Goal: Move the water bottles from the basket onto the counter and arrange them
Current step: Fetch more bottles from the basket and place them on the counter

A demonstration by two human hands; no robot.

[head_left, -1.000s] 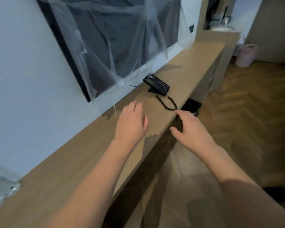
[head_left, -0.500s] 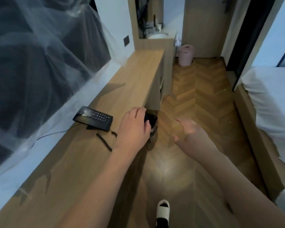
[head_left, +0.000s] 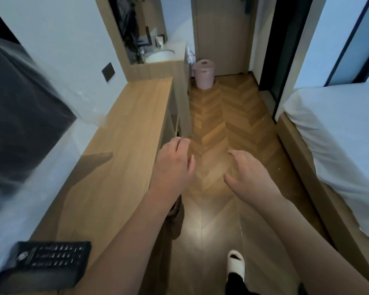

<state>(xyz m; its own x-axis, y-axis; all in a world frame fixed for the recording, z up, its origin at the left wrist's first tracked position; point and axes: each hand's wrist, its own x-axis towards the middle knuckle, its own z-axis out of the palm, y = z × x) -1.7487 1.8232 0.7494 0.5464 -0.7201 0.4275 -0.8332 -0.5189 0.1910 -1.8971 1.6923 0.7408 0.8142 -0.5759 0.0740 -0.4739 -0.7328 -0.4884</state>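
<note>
Where the wooden counter (head_left: 124, 133) meets herringbone floor (head_left: 219, 128), left hand (head_left: 173, 165), right hand (head_left: 249, 175), fingers loosely apart, empty; pink basket (head_left: 203, 74) beyond

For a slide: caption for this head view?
Both hands, left and right, empty above the floor beside the wooden counter; pink basket ahead.

- The left hand (head_left: 172, 167) is reaching forward, back facing up, fingers loosely curled and gripping nothing.
- The right hand (head_left: 248, 175) is extending alongside it, fingers relaxed and slightly spread, thumb pointing inward, also gripping nothing.
- Both forearms are stretching out bare.
</note>
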